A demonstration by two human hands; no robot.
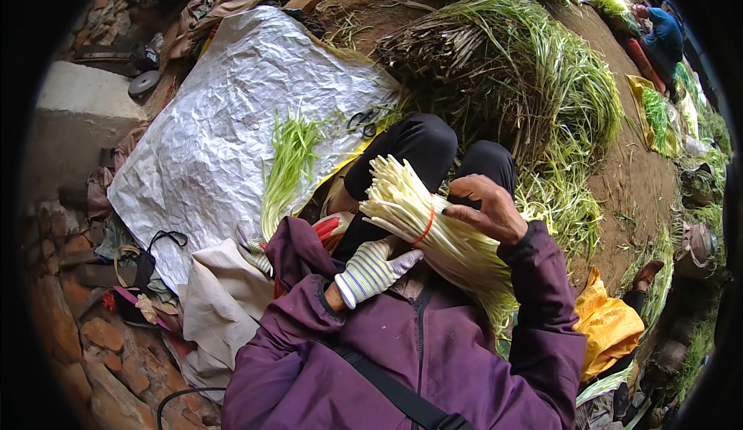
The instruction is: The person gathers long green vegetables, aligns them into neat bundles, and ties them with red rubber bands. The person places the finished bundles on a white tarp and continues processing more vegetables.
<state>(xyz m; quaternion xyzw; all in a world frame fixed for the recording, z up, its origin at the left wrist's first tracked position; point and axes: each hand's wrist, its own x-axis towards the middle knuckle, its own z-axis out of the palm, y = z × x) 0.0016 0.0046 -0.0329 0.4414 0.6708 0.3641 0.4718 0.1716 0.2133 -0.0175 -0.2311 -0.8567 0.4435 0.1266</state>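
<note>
A thick bundle of pale, long-stemmed greens lies across my lap, its white stem ends pointing up and left, its leaves down and right. An orange-red band circles it. My left hand, in a striped knit glove, supports the bundle from below; part of the fingers is hidden beneath it. My bare right hand is curved over the bundle's upper side, thumb and fingers apart; whether it touches the stems is unclear. Left of my knees, a small bunch of loose greens lies on a silvery woven sheet.
Black-handled scissors lie at the sheet's right edge. A large heap of uncut-looking greens stands beyond my knees. An orange plastic sack is at right, a concrete block at left. Another person is at the far upper right.
</note>
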